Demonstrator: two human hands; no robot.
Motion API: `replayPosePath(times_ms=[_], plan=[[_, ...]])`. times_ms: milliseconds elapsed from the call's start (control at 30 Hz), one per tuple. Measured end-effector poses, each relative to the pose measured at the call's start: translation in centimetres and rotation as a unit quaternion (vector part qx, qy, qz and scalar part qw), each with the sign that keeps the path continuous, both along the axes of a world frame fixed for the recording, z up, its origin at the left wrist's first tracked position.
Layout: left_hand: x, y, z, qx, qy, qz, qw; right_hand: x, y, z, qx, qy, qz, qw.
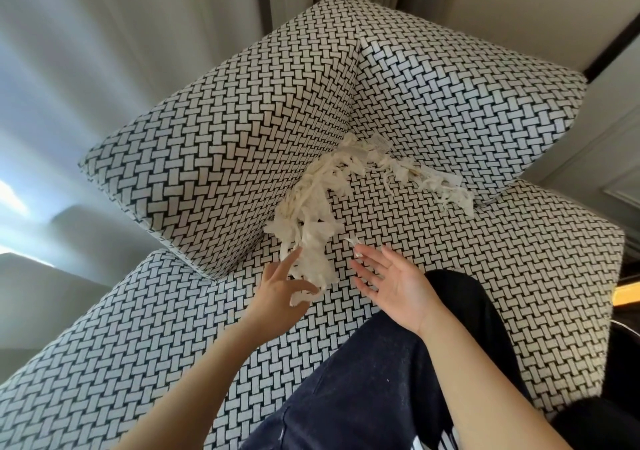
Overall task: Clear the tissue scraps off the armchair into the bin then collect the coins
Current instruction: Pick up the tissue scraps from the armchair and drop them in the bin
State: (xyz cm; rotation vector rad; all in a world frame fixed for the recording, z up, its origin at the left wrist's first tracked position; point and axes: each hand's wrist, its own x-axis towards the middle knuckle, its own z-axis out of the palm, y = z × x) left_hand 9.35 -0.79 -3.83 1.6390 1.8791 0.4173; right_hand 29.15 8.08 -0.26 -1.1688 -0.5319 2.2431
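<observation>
Two hands, left hand (277, 290) and right hand (391, 287), are held unclenched. Light, limp tissue scraps (308, 214) are probably best scooped at the near clump.

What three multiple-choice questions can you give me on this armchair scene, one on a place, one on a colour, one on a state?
1. Where do the tissue scraps lie?
A) on the floor
B) on the armchair, at the foot of the back cushions
C) in a bin

2. What colour is the armchair fabric?
A) plain red
B) green stripes
C) black-and-white weave

3. How is the right hand?
A) open, holding nothing
B) gripping a coin
C) clenched in a fist

Answers:
1 B, the scraps trail along the seam under the cushions.
2 C, the weave pattern covers the whole chair.
3 A, its palm shows with the fingers spread.
</observation>
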Motion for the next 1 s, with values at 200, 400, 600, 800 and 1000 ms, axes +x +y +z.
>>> replayPosePath(times_ms=[200, 400, 600, 800, 1000], plan=[[0.1, -1.1, 0.3, -0.010, -0.050, 0.023, 0.998, -0.8, -0.6, -0.6, 0.109, -0.125, 0.054, 0.985], [0.8, -2.0, -0.9, 0.005, -0.012, 0.014, 1.000, -1.5, -1.5, -0.8, 0.289, -0.273, 0.227, 0.889], [1.7, -2.8, -1.3, -0.003, -0.058, 0.007, 0.998, -2.0, -2.1, -1.2, 0.369, -0.323, 0.380, 0.784], [2.5, -3.4, -1.4, -0.029, -0.099, 0.023, 0.994, -2.6, -3.1, -1.6, 0.411, -0.365, 0.495, 0.674], [2.8, -3.6, -1.1, 0.020, -0.120, 0.066, 0.990, -2.5, -3.9, -1.8, 0.444, -0.399, 0.397, 0.697]])
